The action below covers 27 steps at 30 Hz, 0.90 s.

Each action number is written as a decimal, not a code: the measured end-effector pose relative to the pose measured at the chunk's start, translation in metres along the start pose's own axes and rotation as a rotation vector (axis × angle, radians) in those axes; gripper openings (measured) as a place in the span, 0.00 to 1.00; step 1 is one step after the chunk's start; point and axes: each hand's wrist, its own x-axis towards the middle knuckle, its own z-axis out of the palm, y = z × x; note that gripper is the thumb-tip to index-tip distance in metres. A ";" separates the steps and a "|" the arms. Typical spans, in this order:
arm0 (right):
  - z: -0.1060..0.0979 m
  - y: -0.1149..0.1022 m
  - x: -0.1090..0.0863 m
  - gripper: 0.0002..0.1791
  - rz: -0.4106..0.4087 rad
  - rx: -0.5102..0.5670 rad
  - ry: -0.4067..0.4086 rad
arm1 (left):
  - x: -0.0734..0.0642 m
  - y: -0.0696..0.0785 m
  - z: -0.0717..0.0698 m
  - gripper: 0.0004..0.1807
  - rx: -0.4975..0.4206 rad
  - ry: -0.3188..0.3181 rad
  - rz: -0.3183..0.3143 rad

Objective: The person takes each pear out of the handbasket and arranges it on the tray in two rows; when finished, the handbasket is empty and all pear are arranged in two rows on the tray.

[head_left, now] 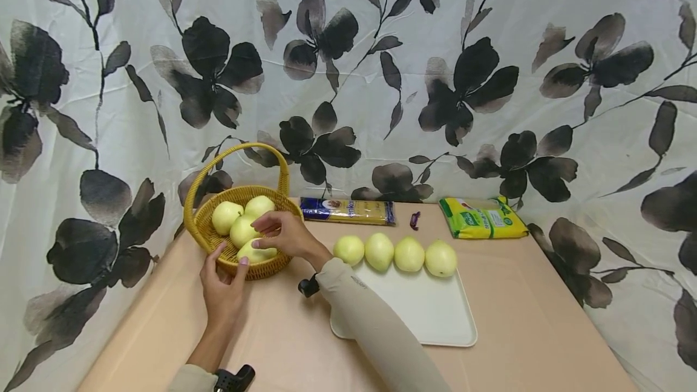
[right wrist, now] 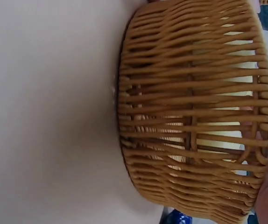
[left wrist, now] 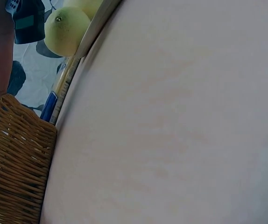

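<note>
Hands point(head_left: 223, 286) point(head_left: 288, 236) half open, touching basket point(head_left: 267, 268) and (perhaps) fruit point(head_left: 250, 253).

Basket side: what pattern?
Open wicker weave, brown strands with gaps between them. The basket shows it best in the right wrist view.

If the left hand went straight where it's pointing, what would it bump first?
Probably the woven basket, on its near side; the left hand is so close it might be touching.
</note>
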 end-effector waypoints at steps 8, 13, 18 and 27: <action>-0.002 -0.009 0.005 0.20 0.051 -0.227 -0.123 | -0.001 0.002 -0.002 0.37 -0.017 -0.005 0.007; 0.000 -0.010 0.009 0.21 0.068 -0.377 -0.170 | -0.002 0.002 -0.002 0.36 -0.003 -0.005 0.000; 0.000 -0.011 0.011 0.23 0.070 -0.469 -0.224 | -0.002 0.003 -0.001 0.36 -0.003 -0.008 -0.001; 0.000 -0.010 0.010 0.24 0.071 -0.471 -0.231 | -0.001 0.002 0.000 0.36 -0.028 -0.019 0.003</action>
